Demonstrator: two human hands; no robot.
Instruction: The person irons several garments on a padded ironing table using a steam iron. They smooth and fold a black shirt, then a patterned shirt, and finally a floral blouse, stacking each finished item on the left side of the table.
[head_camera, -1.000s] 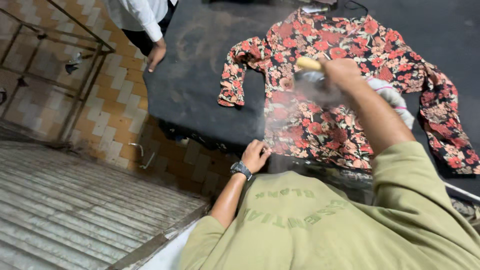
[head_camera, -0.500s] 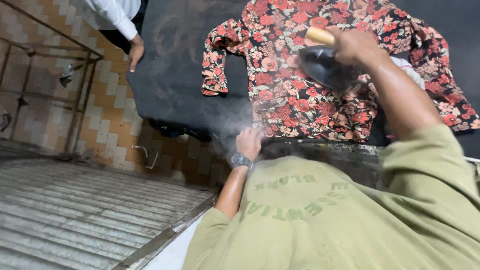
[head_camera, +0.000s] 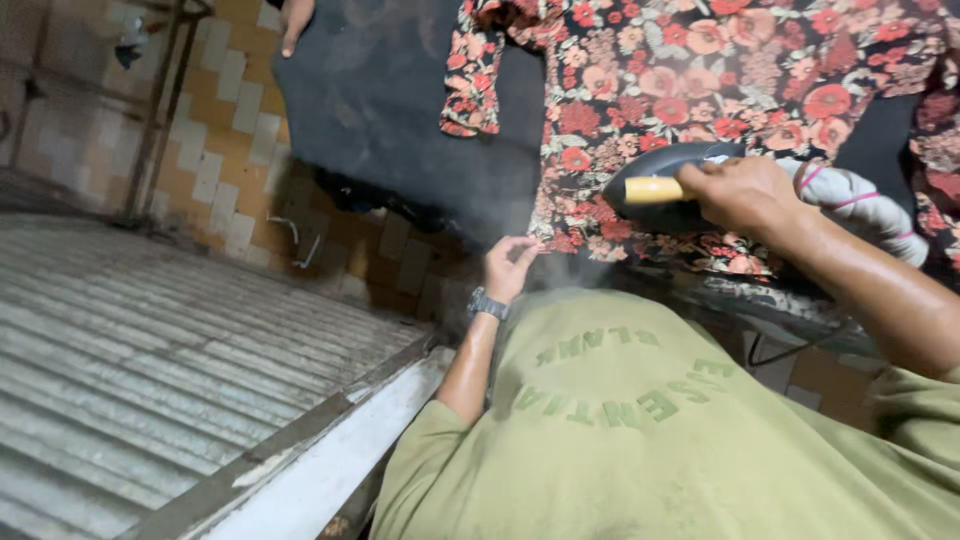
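No pkgs, labels, signs or screens in view (none anywhere).

Corrugated metal sheet (head_camera: 130, 340), tiled wall (head_camera: 225, 130), co-worker's hand (head_camera: 293, 22)
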